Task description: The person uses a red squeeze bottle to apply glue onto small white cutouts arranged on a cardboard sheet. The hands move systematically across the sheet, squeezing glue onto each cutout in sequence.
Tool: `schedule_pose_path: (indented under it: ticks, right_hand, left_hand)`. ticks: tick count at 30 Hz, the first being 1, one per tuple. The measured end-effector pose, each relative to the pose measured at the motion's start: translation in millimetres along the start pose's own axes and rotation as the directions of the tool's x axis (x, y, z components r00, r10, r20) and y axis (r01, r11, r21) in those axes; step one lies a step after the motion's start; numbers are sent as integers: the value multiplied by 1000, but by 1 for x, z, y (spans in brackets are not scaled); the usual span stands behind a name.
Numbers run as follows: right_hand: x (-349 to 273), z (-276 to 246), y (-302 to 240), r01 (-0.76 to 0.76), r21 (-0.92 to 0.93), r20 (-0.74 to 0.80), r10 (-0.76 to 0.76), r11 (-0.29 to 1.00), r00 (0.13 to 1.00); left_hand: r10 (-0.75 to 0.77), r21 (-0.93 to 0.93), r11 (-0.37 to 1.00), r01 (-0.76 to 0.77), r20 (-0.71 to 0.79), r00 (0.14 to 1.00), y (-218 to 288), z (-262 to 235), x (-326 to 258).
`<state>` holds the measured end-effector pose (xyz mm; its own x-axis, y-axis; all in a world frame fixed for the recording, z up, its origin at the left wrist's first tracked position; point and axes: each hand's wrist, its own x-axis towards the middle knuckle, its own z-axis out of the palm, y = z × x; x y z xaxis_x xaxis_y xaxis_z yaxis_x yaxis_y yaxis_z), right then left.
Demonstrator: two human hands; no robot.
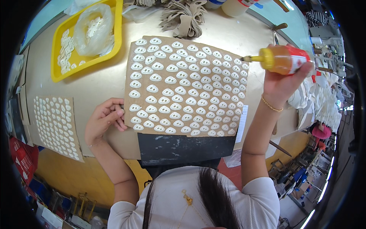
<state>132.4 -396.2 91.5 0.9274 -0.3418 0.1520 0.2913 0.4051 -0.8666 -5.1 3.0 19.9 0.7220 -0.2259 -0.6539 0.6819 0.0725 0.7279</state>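
In front of me a brown cardboard sheet (146, 91) bears rows of small white rounded pieces (170, 80), each with two dark oval spots like a snout. At its left edge, my left hand (106, 118) is closed, with the fingers curled round the edge. My right hand (284, 78) is raised at the far right corner, wrapped round a squeeze bottle (284, 60) of amber liquid with a yellow cap and red-and-white label. The bottle lies sideways, its dark nozzle tip pointing left over the sheet's corner. Under the sheet's near side is a black board (187, 149).
A yellow tray (118, 34) at far left holds loose white pieces and a clear plastic bag (82, 42). A second cardboard sheet of white pieces (76, 133) lies on the left. Beige fabric cutouts (185, 19) are heaped behind. A white-wrapped jug (234, 7) stands at the back.
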Motion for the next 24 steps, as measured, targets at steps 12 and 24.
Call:
schedule_pose_path:
  ticks: [12, 24]
  right_hand:
    - [-13, -23, -11, 82, -247, -49, -97, 965, 994]
    - [-26, -28, 6, 256, -438, 184, -193, 862, 964]
  left_hand:
    - [68, 57, 997, -60, -150, 986, 5, 19, 6]
    - [144, 12, 989, -144, -170, 975, 3, 37, 19]
